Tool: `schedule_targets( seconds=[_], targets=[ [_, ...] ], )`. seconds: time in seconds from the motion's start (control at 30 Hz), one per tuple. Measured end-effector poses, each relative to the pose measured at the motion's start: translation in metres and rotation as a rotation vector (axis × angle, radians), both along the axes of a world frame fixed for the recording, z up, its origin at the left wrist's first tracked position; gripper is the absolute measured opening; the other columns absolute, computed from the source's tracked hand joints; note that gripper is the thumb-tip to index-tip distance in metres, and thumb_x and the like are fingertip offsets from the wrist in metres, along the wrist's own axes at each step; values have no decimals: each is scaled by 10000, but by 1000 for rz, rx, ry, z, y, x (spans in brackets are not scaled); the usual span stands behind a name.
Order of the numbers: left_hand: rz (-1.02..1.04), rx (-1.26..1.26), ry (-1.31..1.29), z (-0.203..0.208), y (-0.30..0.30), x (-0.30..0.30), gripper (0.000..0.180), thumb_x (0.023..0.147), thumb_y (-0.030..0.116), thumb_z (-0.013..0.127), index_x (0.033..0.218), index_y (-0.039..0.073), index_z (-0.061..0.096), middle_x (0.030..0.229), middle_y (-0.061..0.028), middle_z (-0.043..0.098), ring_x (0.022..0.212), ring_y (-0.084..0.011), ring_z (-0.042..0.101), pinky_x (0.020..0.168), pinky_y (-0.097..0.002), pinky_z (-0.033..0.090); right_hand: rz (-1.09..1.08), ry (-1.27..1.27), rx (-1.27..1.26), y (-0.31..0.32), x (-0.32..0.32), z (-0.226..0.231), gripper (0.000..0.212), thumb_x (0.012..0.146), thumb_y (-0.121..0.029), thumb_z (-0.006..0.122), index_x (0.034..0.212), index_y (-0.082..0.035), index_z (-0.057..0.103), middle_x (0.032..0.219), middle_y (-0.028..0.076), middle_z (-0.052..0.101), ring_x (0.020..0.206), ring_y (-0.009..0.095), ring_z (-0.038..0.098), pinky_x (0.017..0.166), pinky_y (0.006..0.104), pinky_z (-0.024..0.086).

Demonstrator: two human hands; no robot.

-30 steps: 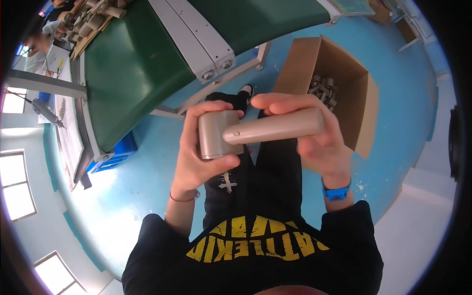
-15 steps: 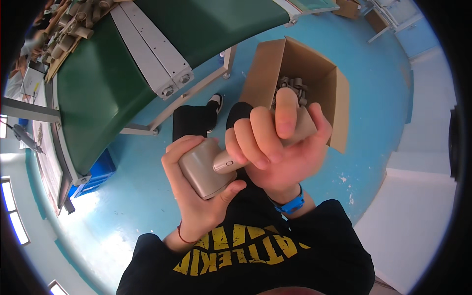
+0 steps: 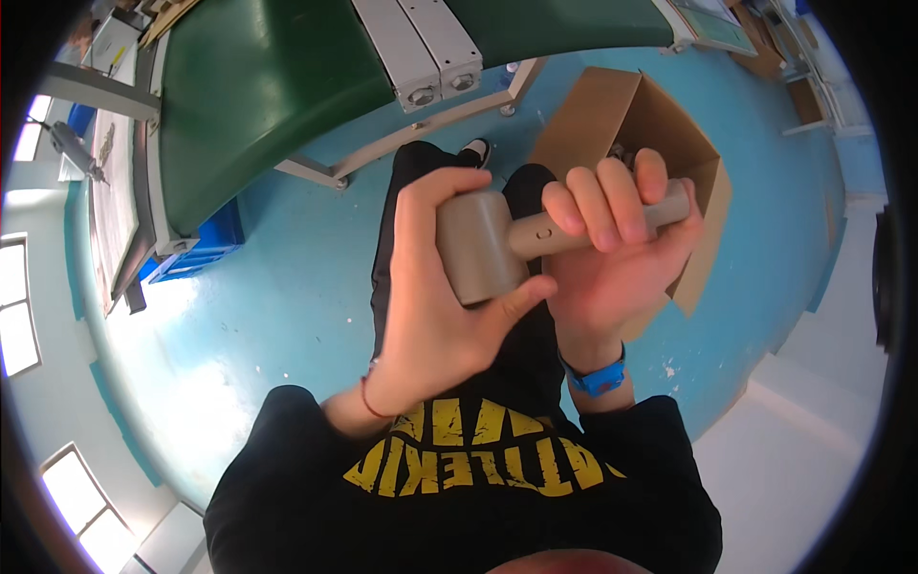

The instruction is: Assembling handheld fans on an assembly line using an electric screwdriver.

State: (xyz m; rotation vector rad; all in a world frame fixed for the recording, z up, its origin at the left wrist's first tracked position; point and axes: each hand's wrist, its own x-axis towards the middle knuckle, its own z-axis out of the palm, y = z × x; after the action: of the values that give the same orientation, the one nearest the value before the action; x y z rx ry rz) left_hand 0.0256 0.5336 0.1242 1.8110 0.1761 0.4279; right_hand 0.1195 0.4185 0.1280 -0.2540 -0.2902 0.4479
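I hold a beige T-shaped device with a thick cylindrical head and a long handle, in front of my chest. My left hand wraps the cylindrical head, thumb under it and fingers over its top. My right hand grips the handle, fingers curled over it; a blue band sits on that wrist. A small button or mark shows on the handle near the head. Behind my right hand stands an open cardboard box on the floor, its contents mostly hidden.
A green conveyor belt with a grey metal frame runs across the top. A blue crate sits under its left end. The floor is light blue, with a white strip at the lower right. Windows line the left wall.
The device has turned so its handle points right again. My right hand went from an open-fingered touch on it to a full grip on the handle. My view has shifted slightly.
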Motion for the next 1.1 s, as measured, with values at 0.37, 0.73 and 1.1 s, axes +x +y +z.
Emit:
schedule_targets(
  seconds=[0.37, 0.73, 1.1],
  targets=[
    [-393, -385, 169, -2, 44, 1, 468, 956, 440, 523, 1104, -3, 557, 975, -98, 644, 904, -163, 606, 813, -284, 478, -174, 90, -797, -24, 8, 5, 317, 966, -360, 386, 825, -92, 478, 808, 84, 589, 778, 262, 614, 818, 375, 480],
    [-435, -88, 76, -34, 33, -22, 912, 889, 692, 100, 922, -44, 637, 982, -214, 658, 825, -293, 659, 734, -317, 516, 293, 47, -1077, -51, -1, -19, 546, 990, -459, 281, 561, -127, 338, 489, 37, 399, 535, 183, 495, 571, 239, 409],
    [-517, -514, 251, -49, -22, -120, 801, 937, 531, 241, 968, -164, 638, 657, -220, 645, 570, -269, 660, 532, -305, 533, 513, 274, -1279, -107, -106, -35, 492, 1001, -333, 324, 584, -79, 385, 513, 51, 436, 454, 145, 465, 528, 260, 498]
  ],
)
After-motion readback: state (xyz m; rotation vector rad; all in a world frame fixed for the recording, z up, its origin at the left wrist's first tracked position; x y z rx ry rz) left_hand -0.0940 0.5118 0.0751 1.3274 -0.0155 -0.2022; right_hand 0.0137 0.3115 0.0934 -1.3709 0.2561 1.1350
